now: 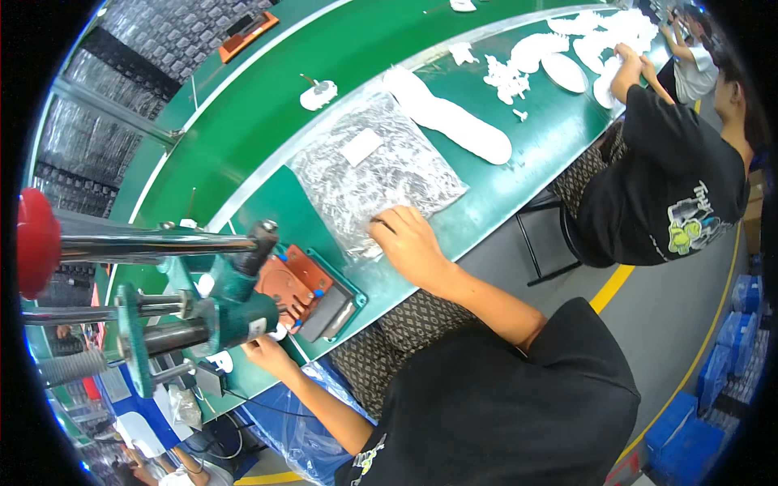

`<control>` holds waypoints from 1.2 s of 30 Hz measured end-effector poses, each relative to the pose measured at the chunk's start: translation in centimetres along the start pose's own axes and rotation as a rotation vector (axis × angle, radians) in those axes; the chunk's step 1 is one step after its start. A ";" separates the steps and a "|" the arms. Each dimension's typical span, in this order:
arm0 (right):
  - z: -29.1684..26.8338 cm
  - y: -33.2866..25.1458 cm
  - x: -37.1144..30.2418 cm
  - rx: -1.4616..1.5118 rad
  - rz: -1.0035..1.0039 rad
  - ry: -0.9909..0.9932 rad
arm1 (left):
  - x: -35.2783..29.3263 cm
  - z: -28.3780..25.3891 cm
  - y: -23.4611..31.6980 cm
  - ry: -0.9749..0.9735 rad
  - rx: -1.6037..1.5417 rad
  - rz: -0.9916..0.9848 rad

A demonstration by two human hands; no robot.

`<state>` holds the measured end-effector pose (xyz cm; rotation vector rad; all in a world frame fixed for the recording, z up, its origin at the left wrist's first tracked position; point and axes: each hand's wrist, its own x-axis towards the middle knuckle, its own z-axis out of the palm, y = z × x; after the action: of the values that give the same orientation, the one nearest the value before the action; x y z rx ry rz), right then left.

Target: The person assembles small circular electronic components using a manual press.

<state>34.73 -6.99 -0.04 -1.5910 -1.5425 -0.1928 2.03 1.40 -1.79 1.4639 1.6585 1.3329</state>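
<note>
Head view: the two hands are working well apart. Right hand (pixel 403 241) is lying at the near part of the clear plastic bag (pixel 405 166), fingers partly curled; can't tell if it's gripping the film. Left hand (pixel 267 355) is sitting just beside a small white part (pixel 278 332) below the orange fixture (pixel 304 275), fingers bent; can't tell if it's pinching anything. Bag is lying flat on the green worktop (pixel 527 146), beside a long white piece (pixel 454 121). Press (pixel 243 312) is crowding the left side. Front edge is running diagonally past the right forearm; green surface is showing right of the bag.
</note>
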 end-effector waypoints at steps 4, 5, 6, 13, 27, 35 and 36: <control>-1.7 -0.8 -1.1 0.239 0.184 0.083 | -1.0 0.0 2.1 0.131 -0.106 0.002; -1.8 -1.0 -1.0 0.419 0.337 0.075 | -1.2 -1.4 1.7 -0.071 -0.013 0.047; -2.3 -1.2 -1.0 0.416 0.324 0.068 | -1.3 -2.3 1.3 -0.274 0.081 0.092; -3.5 -2.1 -1.8 1.588 0.980 -0.219 | -3.7 -3.6 2.3 -0.375 0.272 0.366; -4.3 -3.3 -4.8 0.843 0.573 0.484 | -11.9 13.8 10.6 -0.547 0.015 0.782; -4.6 -1.8 -6.7 0.616 0.530 0.174 | -12.4 14.3 10.4 -0.592 0.131 0.777; -4.6 -1.6 -6.8 0.595 0.502 0.139 | -12.4 14.3 10.5 -0.582 0.148 0.763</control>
<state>33.93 -15.26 -0.95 -1.3834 -0.9278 0.3933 21.95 -6.76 0.21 2.4275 0.8522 0.9634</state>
